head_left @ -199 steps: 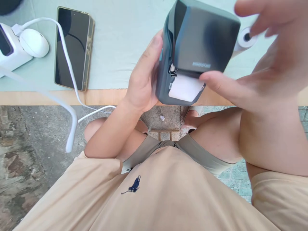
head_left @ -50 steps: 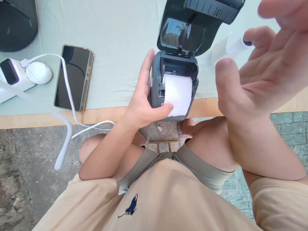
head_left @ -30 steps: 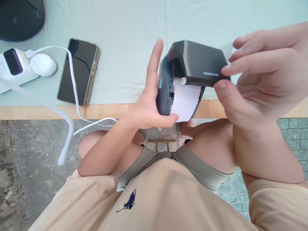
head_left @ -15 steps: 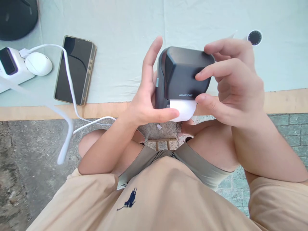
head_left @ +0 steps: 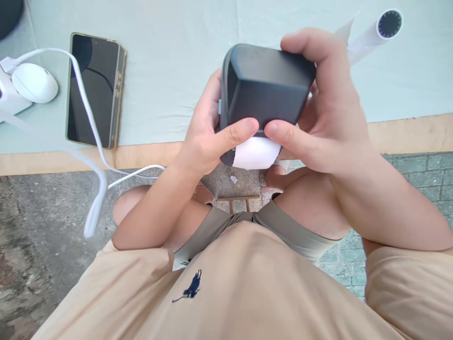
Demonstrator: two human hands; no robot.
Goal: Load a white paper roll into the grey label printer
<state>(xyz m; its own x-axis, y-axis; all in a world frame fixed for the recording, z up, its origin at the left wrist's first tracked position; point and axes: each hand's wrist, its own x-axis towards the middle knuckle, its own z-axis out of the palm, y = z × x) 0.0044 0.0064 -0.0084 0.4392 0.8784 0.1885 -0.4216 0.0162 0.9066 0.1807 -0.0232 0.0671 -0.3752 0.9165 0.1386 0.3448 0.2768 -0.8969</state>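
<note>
A black label printer (head_left: 267, 89) is held up between both hands above the table's front edge. A strip of white label paper (head_left: 257, 155) sticks out of its near side. My left hand (head_left: 212, 130) grips the printer's left side, its thumb pressed on the lid beside the paper. My right hand (head_left: 325, 104) is closed around the right side, with its thumb on the lid near the partly covered lettering and its index finger over the far top corner. The other fingers of both hands are mostly hidden behind the printer.
A dark phone (head_left: 94, 89) lies left on the pale tablecloth (head_left: 170, 56), a white cable (head_left: 85, 89) crossing it. Farther left is a rounded white plug (head_left: 35, 83). A white paper roll (head_left: 377, 35) with a dark end lies at back right. The wooden table edge (head_left: 152, 156) runs below.
My right fingers have closed around the printer, and both thumbs now press its lid. The printer has tilted and shifted slightly up and left. More of the paper roll shows.
</note>
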